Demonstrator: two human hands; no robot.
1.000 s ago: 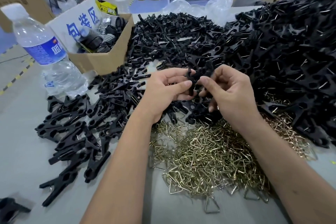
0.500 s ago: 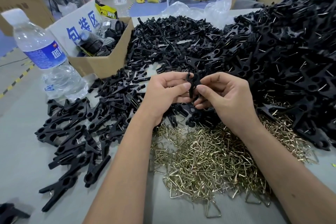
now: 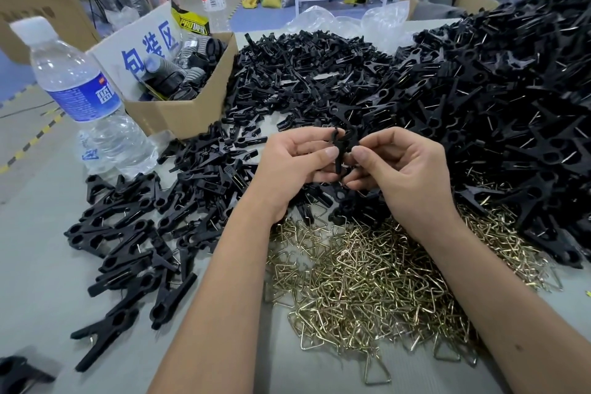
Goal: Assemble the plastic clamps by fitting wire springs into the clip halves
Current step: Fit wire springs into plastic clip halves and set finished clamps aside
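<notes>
Between both hands stands a black plastic clamp [image 3: 341, 147], held upright above the table's middle. My left hand [image 3: 291, 166] grips its left side with thumb and curled fingers. My right hand [image 3: 403, 169] pinches its right side, thumb tip against the plastic. Whether a wire spring sits in it is hidden by my fingers. A heap of brass-coloured wire springs [image 3: 367, 272] lies just below my wrists. Loose black clip halves [image 3: 307, 80] are piled behind my hands. Finished clamps [image 3: 128, 240] lie spread at the left.
A huge mound of black clamps [image 3: 511, 112] fills the right side. A water bottle [image 3: 83, 105] stands at the left beside an open cardboard box [image 3: 188, 109] of black parts. Clear plastic bags [image 3: 351, 22] lie at the table's far edge. Bare grey table [image 3: 35, 265] shows at the near left.
Both hands stayed together on the clamp and drew slightly nearer to me; the fingers have shifted on it, turning the piece more upright.
</notes>
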